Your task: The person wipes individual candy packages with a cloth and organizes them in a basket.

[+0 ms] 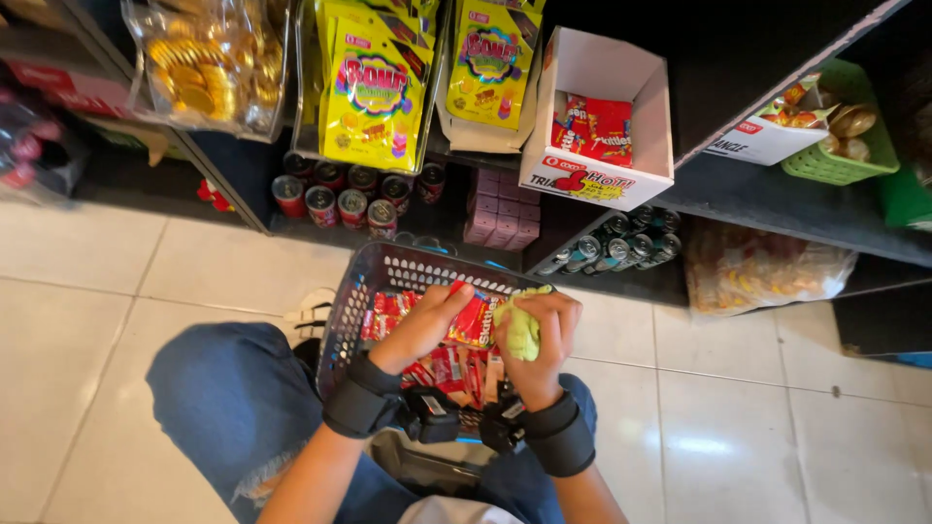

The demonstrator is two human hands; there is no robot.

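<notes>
A: Gripping what, over there on the left?

B: Pinching a red candy packet (473, 315) with the left hand (424, 325), fingers closed round its near end, lifting it just above the pile in the grey plastic basket (361, 291).

A: And the right?

B: Clutching a crumpled yellow-green cloth (521, 328) in the right hand (540, 340), fist curled tight about it (cloth pressing against the packet's right end, or so appearing). Wearing black wrist straps (364, 398) on both forearms, each carrying a small black device.

A: Sitting where, the basket?

B: Resting against the denim-clad knees (228, 388), holding more red packets (442, 371) heaped inside, standing on pale floor tiles (757, 388) right in front of the dark shelving (738, 189).

A: Showing what, beyond that?

B: Standing just past the basket's far rim on the bottom shelf: red-topped cans (340, 199) to the left, pink boxes (503, 212) in the middle, dark bottles (621, 241) lying to the right. Higher up, hanging yellow candy bags (374, 87), and a white open carton (607, 121) holding red packets like the one in hand. Sitting at top left, a clear bag of gold coins (209, 60); at far right, a green basket (854, 131); below it, a clear sack of small sweets (762, 267) lying at floor level.
</notes>
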